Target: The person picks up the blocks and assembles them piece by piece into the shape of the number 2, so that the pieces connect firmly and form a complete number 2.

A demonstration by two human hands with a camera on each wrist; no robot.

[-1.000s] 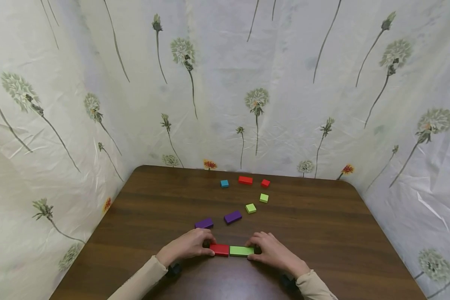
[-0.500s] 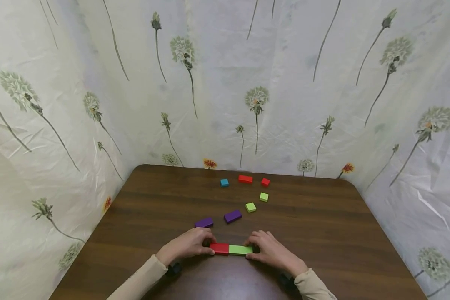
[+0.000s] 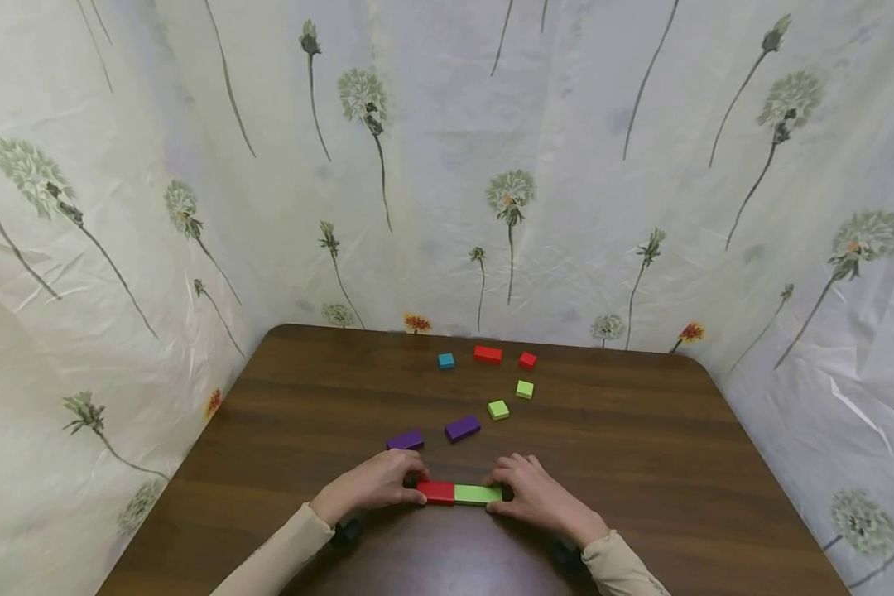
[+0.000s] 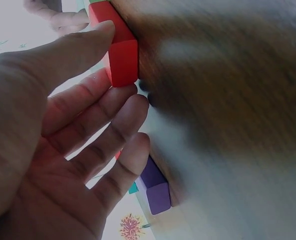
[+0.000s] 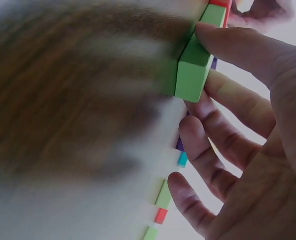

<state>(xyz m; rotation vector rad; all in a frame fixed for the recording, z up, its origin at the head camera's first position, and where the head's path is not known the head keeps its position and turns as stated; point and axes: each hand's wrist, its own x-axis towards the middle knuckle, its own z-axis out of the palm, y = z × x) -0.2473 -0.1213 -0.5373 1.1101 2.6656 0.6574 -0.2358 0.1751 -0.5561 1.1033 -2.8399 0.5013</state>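
A red rectangular block point(image 3: 437, 493) and a light green rectangular block point(image 3: 473, 495) lie end to end on the table, their short ends meeting. My left hand point(image 3: 376, 483) pinches the red block near its left end, thumb on the near side and fingers on the far side. At the opposite end, my right hand point(image 3: 538, 495) pinches the green block the same way. In the left wrist view, the thumb presses the red block point(image 4: 123, 55) and the lower fingers extend past it. The right wrist view has the green block point(image 5: 193, 70) between thumb and fingers.
Beyond the hands lie two purple blocks point(image 3: 463, 429), two small green blocks point(image 3: 498, 410), a blue block point(image 3: 445, 361), a longer red block point(image 3: 487, 354) and a small red one point(image 3: 527, 360). A flower-patterned curtain point(image 3: 447, 165) surrounds the brown table point(image 3: 626, 430).
The right hand has slid the green block slightly left, closing the narrow gap to the red block. The left hand and the other blocks have stayed in place.
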